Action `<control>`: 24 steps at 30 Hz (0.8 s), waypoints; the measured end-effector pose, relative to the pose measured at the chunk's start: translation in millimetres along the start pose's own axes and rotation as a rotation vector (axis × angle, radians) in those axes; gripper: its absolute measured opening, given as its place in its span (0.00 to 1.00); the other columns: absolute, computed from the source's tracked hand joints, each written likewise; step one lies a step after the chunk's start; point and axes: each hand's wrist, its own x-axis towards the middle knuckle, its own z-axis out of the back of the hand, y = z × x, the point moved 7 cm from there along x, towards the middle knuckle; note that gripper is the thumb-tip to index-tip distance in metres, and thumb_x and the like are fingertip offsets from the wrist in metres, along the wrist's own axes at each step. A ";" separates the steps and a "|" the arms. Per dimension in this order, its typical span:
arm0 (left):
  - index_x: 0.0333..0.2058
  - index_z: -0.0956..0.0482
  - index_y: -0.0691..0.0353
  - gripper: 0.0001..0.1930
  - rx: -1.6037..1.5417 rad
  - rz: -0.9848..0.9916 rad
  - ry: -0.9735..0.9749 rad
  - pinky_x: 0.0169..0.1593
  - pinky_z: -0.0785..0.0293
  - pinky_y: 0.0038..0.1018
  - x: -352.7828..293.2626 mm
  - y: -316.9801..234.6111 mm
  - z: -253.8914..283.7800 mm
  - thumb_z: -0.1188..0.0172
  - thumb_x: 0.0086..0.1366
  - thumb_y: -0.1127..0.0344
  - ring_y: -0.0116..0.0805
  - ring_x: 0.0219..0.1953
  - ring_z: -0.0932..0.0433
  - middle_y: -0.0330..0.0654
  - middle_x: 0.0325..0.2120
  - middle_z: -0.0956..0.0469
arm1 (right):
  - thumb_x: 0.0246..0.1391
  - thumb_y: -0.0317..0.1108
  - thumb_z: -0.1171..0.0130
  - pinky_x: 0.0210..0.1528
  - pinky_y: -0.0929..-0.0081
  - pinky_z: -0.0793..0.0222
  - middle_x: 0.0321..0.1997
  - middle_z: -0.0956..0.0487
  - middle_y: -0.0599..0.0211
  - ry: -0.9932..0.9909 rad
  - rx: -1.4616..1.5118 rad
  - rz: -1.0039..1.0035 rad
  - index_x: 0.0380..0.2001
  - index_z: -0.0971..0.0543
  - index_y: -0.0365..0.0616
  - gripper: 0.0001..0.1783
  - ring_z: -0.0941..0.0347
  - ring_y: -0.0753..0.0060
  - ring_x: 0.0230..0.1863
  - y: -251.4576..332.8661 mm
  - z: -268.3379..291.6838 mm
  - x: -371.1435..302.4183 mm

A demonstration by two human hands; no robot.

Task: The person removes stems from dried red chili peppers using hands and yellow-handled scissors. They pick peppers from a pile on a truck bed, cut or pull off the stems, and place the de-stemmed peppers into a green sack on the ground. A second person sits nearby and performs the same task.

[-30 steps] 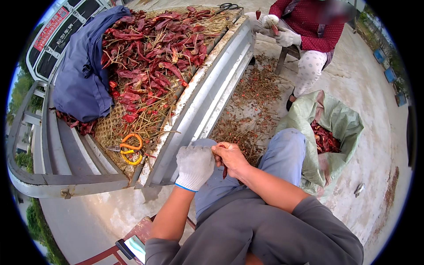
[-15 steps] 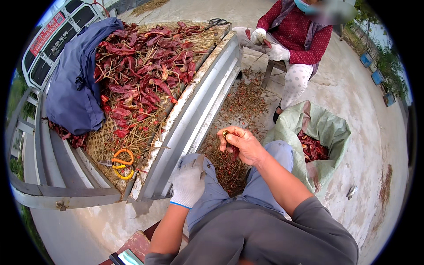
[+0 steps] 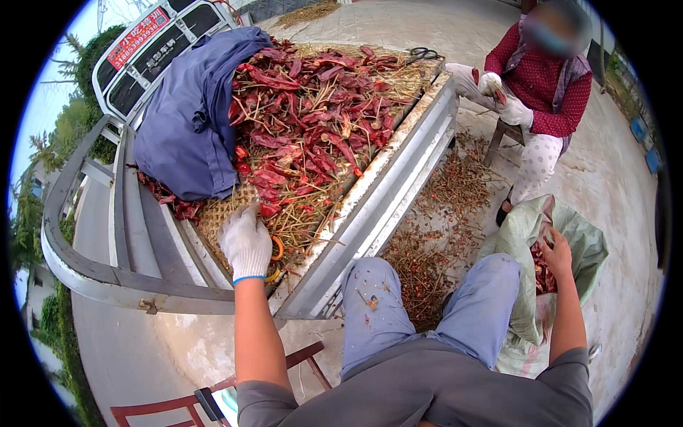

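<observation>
Left gloved hand (image 3: 245, 242): is resting over the woven mat (image 3: 212, 217) at the near edge of the pepper pile; its fingers are bending down out of sight, so I cannot tell whether they are gripping anything.
Right bare hand (image 3: 557, 250): is hovering at the sack's mouth, fingers curving inward; whether they are pinching anything, I cannot tell.
Dried red peppers (image 3: 292, 110): are lying heaped in the truck bed (image 3: 398, 206), mostly beyond and to the right of the left fingers; more peppers (image 3: 542, 274) are sitting in the sack, just below the right fingers.
Green sack (image 3: 590, 245): is standing open around and beneath the right fingers.
Orange-and-yellow scissors (image 3: 279, 249): are lying just right of the left hand, partly hidden behind it.
Step in hand: both hands seem to be serving one round, the right depositing at the sack, the left picking at the pile.
Next move: is probably calling for the left fingers to be closing on one pepper, clear of the scissors, and the right fingers to be coming away empty.
</observation>
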 end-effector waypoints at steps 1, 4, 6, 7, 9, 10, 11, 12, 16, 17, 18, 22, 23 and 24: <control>0.53 0.13 0.49 0.17 0.026 -0.014 0.022 0.67 0.33 0.47 7.7 10.0 -9.4 0.38 0.66 0.66 0.48 0.62 0.23 0.43 0.58 0.18 | 0.59 0.34 0.33 0.55 0.63 0.24 0.50 0.15 0.46 -0.025 -0.025 0.012 0.61 0.20 0.38 0.27 0.17 0.53 0.50 -4.7 2.2 -5.7; 0.52 0.13 0.45 0.18 0.032 -0.030 0.183 0.72 0.38 0.51 27.6 24.3 -28.2 0.38 0.63 0.67 0.48 0.70 0.31 0.40 0.65 0.23 | 0.62 0.34 0.35 0.56 0.68 0.25 0.50 0.15 0.52 0.044 0.316 -0.148 0.60 0.21 0.32 0.26 0.19 0.63 0.50 -4.9 -8.5 -7.5; 0.51 0.12 0.45 0.18 0.030 -0.085 0.196 0.72 0.38 0.52 32.8 15.2 -26.0 0.37 0.63 0.66 0.49 0.71 0.32 0.39 0.65 0.23 | 0.64 0.33 0.36 0.56 0.71 0.26 0.49 0.15 0.57 0.099 0.546 -0.223 0.59 0.21 0.29 0.24 0.20 0.68 0.50 -2.3 -16.6 -9.5; 0.47 0.12 0.47 0.14 0.024 -0.104 0.215 0.72 0.39 0.53 35.3 8.6 -23.0 0.34 0.61 0.65 0.48 0.71 0.33 0.38 0.66 0.24 | 0.66 0.33 0.37 0.56 0.72 0.27 0.49 0.15 0.59 0.092 0.616 -0.205 0.58 0.21 0.29 0.22 0.21 0.70 0.49 -0.8 -22.6 -8.5; 0.44 0.12 0.49 0.12 0.071 -0.206 0.217 0.72 0.38 0.53 36.1 0.0 -18.7 0.33 0.61 0.65 0.48 0.71 0.32 0.38 0.64 0.23 | 0.68 0.32 0.39 0.55 0.74 0.27 0.47 0.15 0.63 0.106 0.664 -0.166 0.55 0.20 0.30 0.18 0.21 0.73 0.47 11.2 -34.6 -6.1; 0.43 0.12 0.49 0.11 0.099 -0.254 0.216 0.72 0.38 0.53 34.5 -2.6 -15.0 0.33 0.60 0.65 0.48 0.71 0.32 0.38 0.64 0.22 | 0.69 0.32 0.40 0.54 0.74 0.27 0.46 0.15 0.65 0.116 0.694 -0.144 0.53 0.19 0.31 0.16 0.22 0.74 0.47 24.8 -38.7 -3.9; 0.43 0.13 0.50 0.11 0.113 -0.275 0.212 0.72 0.38 0.53 32.5 -3.5 -11.5 0.32 0.61 0.65 0.48 0.70 0.31 0.39 0.62 0.21 | 0.69 0.32 0.40 0.54 0.75 0.27 0.46 0.15 0.66 0.153 0.747 -0.155 0.53 0.19 0.31 0.16 0.22 0.75 0.46 37.6 -45.9 -3.3; 0.42 0.13 0.51 0.10 0.129 -0.288 0.211 0.71 0.38 0.53 29.0 -0.6 -8.8 0.32 0.61 0.65 0.48 0.69 0.30 0.40 0.60 0.20 | 0.69 0.32 0.40 0.53 0.75 0.27 0.45 0.16 0.67 0.182 0.793 -0.134 0.52 0.18 0.32 0.15 0.22 0.76 0.46 60.8 -51.2 -0.7; 0.42 0.15 0.54 0.10 0.129 -0.286 0.226 0.70 0.35 0.51 22.5 -6.5 -5.6 0.33 0.61 0.66 0.48 0.63 0.24 0.44 0.51 0.16 | 0.70 0.33 0.40 0.50 0.76 0.26 0.41 0.16 0.70 0.293 0.958 -0.064 0.50 0.18 0.33 0.14 0.22 0.79 0.42 140.0 -54.1 0.7; 0.41 0.15 0.55 0.09 0.062 -0.276 0.238 0.67 0.32 0.49 23.1 -4.9 -6.7 0.34 0.61 0.66 0.49 0.56 0.20 0.46 0.45 0.15 | 0.70 0.33 0.40 0.49 0.76 0.25 0.41 0.16 0.71 0.326 0.998 -0.047 0.50 0.18 0.34 0.14 0.21 0.79 0.42 159.2 -55.5 -1.3; 0.41 0.15 0.55 0.09 0.031 -0.262 0.232 0.66 0.31 0.49 24.7 -2.5 -10.1 0.34 0.61 0.67 0.50 0.54 0.19 0.47 0.44 0.15 | 0.71 0.34 0.40 0.49 0.77 0.25 0.40 0.17 0.71 0.359 1.029 -0.036 0.50 0.18 0.34 0.13 0.21 0.79 0.41 177.3 -57.5 -4.3; 0.41 0.15 0.56 0.09 0.007 -0.252 0.172 0.58 0.26 0.48 25.6 1.4 -8.4 0.35 0.61 0.68 0.52 0.48 0.17 0.48 0.40 0.16 | 0.71 0.33 0.40 0.49 0.76 0.22 0.40 0.16 0.70 0.502 1.050 0.034 0.50 0.18 0.35 0.12 0.19 0.79 0.41 229.6 -70.3 -21.9; 0.41 0.15 0.57 0.09 0.025 -0.264 0.148 0.56 0.25 0.48 23.8 -0.8 -1.6 0.35 0.61 0.68 0.53 0.46 0.17 0.48 0.40 0.16 | 0.71 0.33 0.40 0.48 0.76 0.21 0.40 0.16 0.69 0.531 1.064 0.048 0.49 0.18 0.34 0.12 0.19 0.78 0.41 241.6 -73.7 -27.6; 0.41 0.15 0.57 0.09 -0.054 -0.247 0.084 0.54 0.24 0.47 20.4 -4.6 10.6 0.35 0.62 0.68 0.53 0.46 0.17 0.48 0.40 0.16 | 0.71 0.33 0.40 0.47 0.76 0.21 0.40 0.15 0.68 0.558 1.077 0.060 0.49 0.17 0.34 0.12 0.18 0.78 0.41 253.4 -75.6 -33.3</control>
